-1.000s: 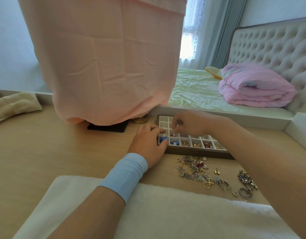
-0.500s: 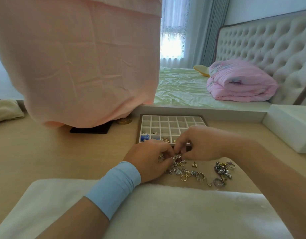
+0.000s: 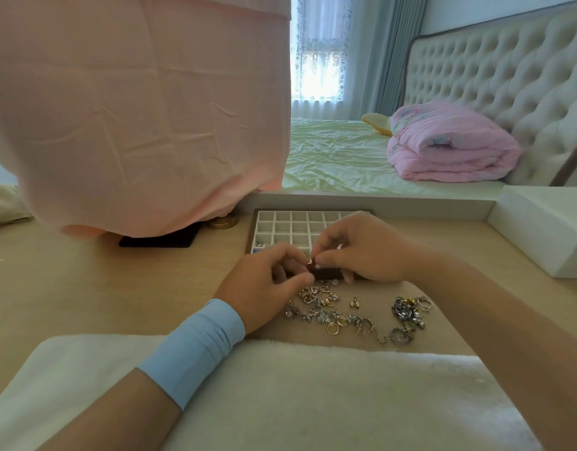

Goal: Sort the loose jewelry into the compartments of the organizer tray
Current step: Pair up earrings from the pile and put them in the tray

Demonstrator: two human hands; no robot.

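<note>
Far left: beige cushion (image 3: 3, 206) at the back edge of the desk (image 3: 85, 288). Pink cloth (image 3: 134, 109) hangs over something on a black base (image 3: 160, 240), with a gold disc (image 3: 223, 222) just beside it. Left hand (image 3: 264, 281), blue wristband (image 3: 196, 346) on the wrist: fingers curled, thumb and forefinger tips clamped on a small red piece (image 3: 310, 262). Right hand (image 3: 362, 252) meets it from the other side, thumb and forefinger pinching the same piece, other fingers curled. The piece is held over the near rim of the organizer tray (image 3: 280, 219), not in a compartment. Tray has a white grid with a few bits in the near-left cells, 1 of them blue. Loose jewelry (image 3: 329, 310) lies on the desk between the tray and a white fluffy mat (image 3: 313, 402). 2nd cluster (image 3: 409, 310) sits further right, by the right forearm. White box (image 3: 541, 229) far right
</note>
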